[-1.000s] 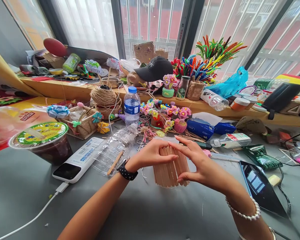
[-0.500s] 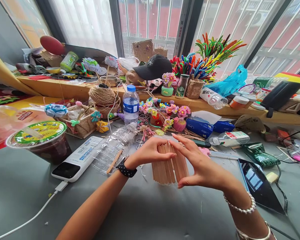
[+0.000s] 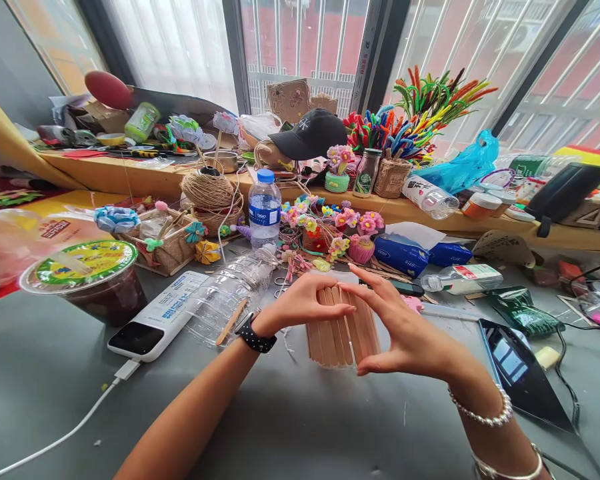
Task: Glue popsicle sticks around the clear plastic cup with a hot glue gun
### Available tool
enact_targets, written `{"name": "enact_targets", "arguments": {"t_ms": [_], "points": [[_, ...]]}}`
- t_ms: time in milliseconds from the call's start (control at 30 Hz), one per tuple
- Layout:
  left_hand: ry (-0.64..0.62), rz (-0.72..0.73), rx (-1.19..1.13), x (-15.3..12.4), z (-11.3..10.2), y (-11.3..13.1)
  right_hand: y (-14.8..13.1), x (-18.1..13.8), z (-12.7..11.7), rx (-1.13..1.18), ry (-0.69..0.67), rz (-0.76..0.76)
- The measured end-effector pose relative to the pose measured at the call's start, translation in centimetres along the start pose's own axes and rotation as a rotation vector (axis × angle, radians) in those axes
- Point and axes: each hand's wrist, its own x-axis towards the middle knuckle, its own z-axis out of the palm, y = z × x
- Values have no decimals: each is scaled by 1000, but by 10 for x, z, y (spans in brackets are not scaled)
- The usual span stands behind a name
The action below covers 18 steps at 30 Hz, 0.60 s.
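Note:
A row of wooden craft sticks [image 3: 333, 340] lies side by side over a clear plastic piece, with a narrow gap between two of them. My left hand [image 3: 307, 303], a watch on its wrist, grips the sticks from the upper left, thumb across them. From the right, my right hand [image 3: 403, 327] spans the same row: its thumb is at the lower right edge and its fingers reach the top edge. The sticks' upper ends are partly hidden by my fingers. Left of them, a single craft stick [image 3: 231, 322] rests by a clear plastic bottle [image 3: 225, 293] lying on its side.
On the grey table [image 3: 300, 427] are a lidded drink cup [image 3: 87, 280], a white power bank [image 3: 155, 320] with a cable and an upright water bottle [image 3: 265, 210]. A dark tablet [image 3: 520, 370] lies to the right. Behind stand yarn flowers [image 3: 330, 223] and blue tissue packs [image 3: 400, 252].
The whole view has shifted slightly to the right in the picture. My hands keep nearly the same hold on the craft sticks.

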Motion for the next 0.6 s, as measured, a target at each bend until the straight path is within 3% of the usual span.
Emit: {"name": "enact_targets", "arguments": {"t_ms": [167, 600], "points": [[31, -15, 96, 1, 2, -1, -4, -1, 0, -81, 34, 7], [-2, -40, 70, -2, 5, -2, -8, -3, -1, -115, 27, 43]]}}
